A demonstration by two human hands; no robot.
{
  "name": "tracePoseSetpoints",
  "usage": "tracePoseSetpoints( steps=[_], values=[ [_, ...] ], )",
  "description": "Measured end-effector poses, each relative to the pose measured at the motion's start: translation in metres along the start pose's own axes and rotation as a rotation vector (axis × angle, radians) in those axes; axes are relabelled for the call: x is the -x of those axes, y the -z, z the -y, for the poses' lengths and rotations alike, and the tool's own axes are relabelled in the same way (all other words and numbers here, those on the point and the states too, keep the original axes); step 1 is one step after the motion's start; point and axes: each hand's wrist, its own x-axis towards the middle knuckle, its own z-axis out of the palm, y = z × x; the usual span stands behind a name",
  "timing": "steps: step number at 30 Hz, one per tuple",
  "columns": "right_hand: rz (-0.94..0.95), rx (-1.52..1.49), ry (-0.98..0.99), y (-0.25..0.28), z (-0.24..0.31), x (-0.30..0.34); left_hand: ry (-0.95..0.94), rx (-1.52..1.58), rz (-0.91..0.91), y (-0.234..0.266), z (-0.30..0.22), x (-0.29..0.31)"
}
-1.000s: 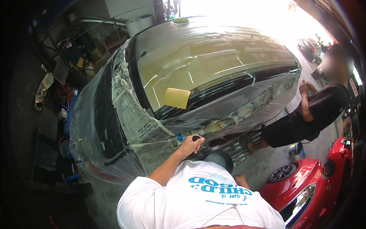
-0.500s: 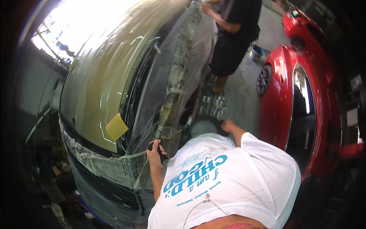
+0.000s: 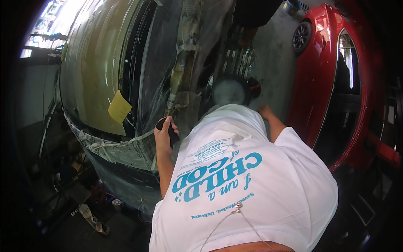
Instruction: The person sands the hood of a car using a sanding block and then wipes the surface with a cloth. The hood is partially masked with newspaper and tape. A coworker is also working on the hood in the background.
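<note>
Your left hand [image 3: 165,133] is clamped on a black, rounded handheld object [image 3: 173,137], most of it covered by your fingers and palm, so you can't tell its full shape. It sits just beside the clear plastic film [image 3: 147,90] and printed newspaper strip [image 3: 183,63] along the car's side; whether it touches them is unclear. Your right hand [image 3: 265,111] shows only in part past the edge of your white T-shirt with teal lettering [image 3: 247,193]; its fingers are too dim to tell whether they grip anything. Near it, a grey disc-like shape with a dark rim [image 3: 228,91] is half lost behind the shirt, its kind uncertain. The glossy tan car roof [image 3: 90,59] runs off the top, a bent yellow rectangular sheet [image 3: 119,107] lying at its edge. Another person's black clothing [image 3: 256,11] is cut off above, and the shiny red car [image 3: 315,96] fades into darkness at right.
</note>
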Motion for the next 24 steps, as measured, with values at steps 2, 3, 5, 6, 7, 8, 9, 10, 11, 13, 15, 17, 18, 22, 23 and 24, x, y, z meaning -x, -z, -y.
tracePoseSetpoints(
  steps=[2, 3, 5, 6, 7, 8, 9, 10, 11, 13, 15, 17, 18, 22, 23, 24],
  values=[
    [-0.053, 0.142, 0.125, -0.040, -0.054, -0.007, 0.014, 0.036, 0.031, -0.005, 0.001, -0.008],
    [0.046, 0.205, 0.110, -0.036, -0.043, -0.003, 0.009, 0.012, 0.023, -0.007, 0.001, -0.011],
    [0.247, 0.350, 0.091, -0.004, -0.006, 0.013, -0.001, -0.020, -0.004, -0.007, 0.002, -0.011],
    [0.186, 0.205, 0.022, 0.001, -0.002, 0.014, -0.012, -0.022, -0.011, -0.012, -0.003, -0.011],
    [0.125, 0.061, -0.044, 0.008, 0.003, 0.015, -0.023, -0.024, -0.021, -0.018, -0.009, -0.008],
    [0.064, -0.081, -0.106, 0.014, 0.007, 0.017, -0.035, -0.023, -0.035, -0.022, -0.011, -0.006],
    [0.065, -0.070, -0.091, 0.023, 0.011, 0.013, -0.029, 0.002, -0.044, -0.021, -0.011, -0.005],
    [0.049, -0.066, -0.083, 0.026, 0.008, 0.001, -0.032, 0.024, -0.036, -0.024, -0.013, -0.010],
    [0.034, -0.057, -0.071, 0.028, 0.006, -0.008, -0.037, 0.051, -0.031, -0.027, -0.013, -0.016],
    [-0.248, -0.164, -0.041, 0.017, 0.000, -0.026, -0.084, 0.025, -0.053, -0.028, -0.014, -0.019],
    [-0.190, -0.306, -0.024, 0.034, 0.003, -0.040, -0.066, 0.012, -0.038, -0.037, -0.028, -0.018],
    [-0.172, -0.471, -0.047, 0.047, 0.006, -0.045, -0.121, -0.046, 0.007, -0.036, -0.029, -0.020],
    [-0.150, -0.576, -0.060, 0.060, 0.016, -0.038, -0.155, -0.054, 0.026, -0.037, -0.032, -0.018],
    [-0.157, -0.600, -0.110, 0.076, 0.021, -0.042, -0.201, -0.068, 0.040, -0.036, -0.036, -0.012],
    [-0.110, -0.565, -0.111, 0.081, 0.020, -0.045, -0.202, -0.068, 0.040, -0.036, -0.035, -0.012],
    [-0.061, -0.529, -0.114, 0.086, 0.022, -0.044, -0.198, -0.040, 0.010, -0.036, -0.032, -0.009]
  ],
)
